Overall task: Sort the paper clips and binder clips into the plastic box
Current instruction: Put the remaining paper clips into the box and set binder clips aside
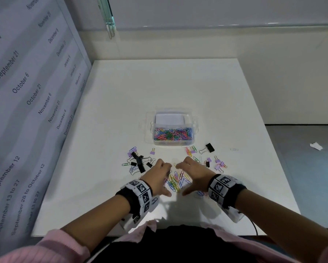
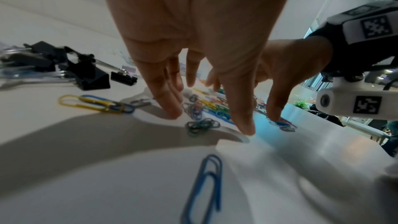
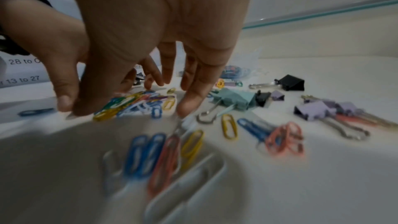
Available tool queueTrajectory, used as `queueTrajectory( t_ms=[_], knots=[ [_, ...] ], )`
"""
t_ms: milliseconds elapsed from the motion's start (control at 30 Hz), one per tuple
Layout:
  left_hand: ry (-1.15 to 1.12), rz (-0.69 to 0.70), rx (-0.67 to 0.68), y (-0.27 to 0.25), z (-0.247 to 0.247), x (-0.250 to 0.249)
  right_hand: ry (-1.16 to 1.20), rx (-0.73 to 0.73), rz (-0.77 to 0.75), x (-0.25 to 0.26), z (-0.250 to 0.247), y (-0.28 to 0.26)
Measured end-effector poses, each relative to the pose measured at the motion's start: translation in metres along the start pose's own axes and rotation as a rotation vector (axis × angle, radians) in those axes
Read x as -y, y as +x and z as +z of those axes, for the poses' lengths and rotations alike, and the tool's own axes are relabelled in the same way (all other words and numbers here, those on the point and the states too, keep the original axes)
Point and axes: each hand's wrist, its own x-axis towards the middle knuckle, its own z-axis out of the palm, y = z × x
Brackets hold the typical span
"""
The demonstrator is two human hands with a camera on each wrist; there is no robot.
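Observation:
A clear plastic box (image 1: pixel 195 123) stands mid-table; its near compartment is full of coloured paper clips (image 1: pixel 173 134). A loose pile of coloured paper clips (image 1: pixel 176 180) lies near the table's front. My left hand (image 1: pixel 160 172) and right hand (image 1: pixel 192 172) cup it from either side, fingers pointing down onto the table. In the left wrist view my left fingers (image 2: pixel 170 101) touch the surface beside the pile (image 2: pixel 206 106). In the right wrist view my right fingers (image 3: pixel 191 98) stand at the pile (image 3: pixel 137 103). Neither hand grips anything.
Black binder clips (image 1: pixel 138 162) and a few paper clips lie left of the hands. Purple binder clips (image 1: pixel 220 164) and one large black binder clip (image 1: pixel 208 148) lie right. A blue paper clip (image 1: pixel 154 201) sits by my left wrist. A date-printed panel (image 1: pixel 32 95) walls the left side.

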Motion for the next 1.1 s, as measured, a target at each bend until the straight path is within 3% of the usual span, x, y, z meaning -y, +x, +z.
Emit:
queueTrajectory(
  t_ms=[200, 400, 800, 1100],
  knots=[
    [-0.103, -0.055, -0.054, -0.004, 0.011, 0.003, 0.126, -0.063, 0.06, 0.01, 0.022, 0.005],
    [-0.202, -0.044, -0.104, -0.003, 0.013, 0.001, 0.148, -0.003, 0.08, 0.016, 0.009, 0.011],
    [-0.072, 0.048, -0.11, 0.015, 0.013, -0.003, 0.182, -0.204, 0.172, 0.002, -0.047, 0.011],
    [-0.025, 0.039, -0.065, 0.017, -0.003, 0.0, 0.268, -0.472, 0.148, 0.002, -0.102, 0.048]
  ],
)
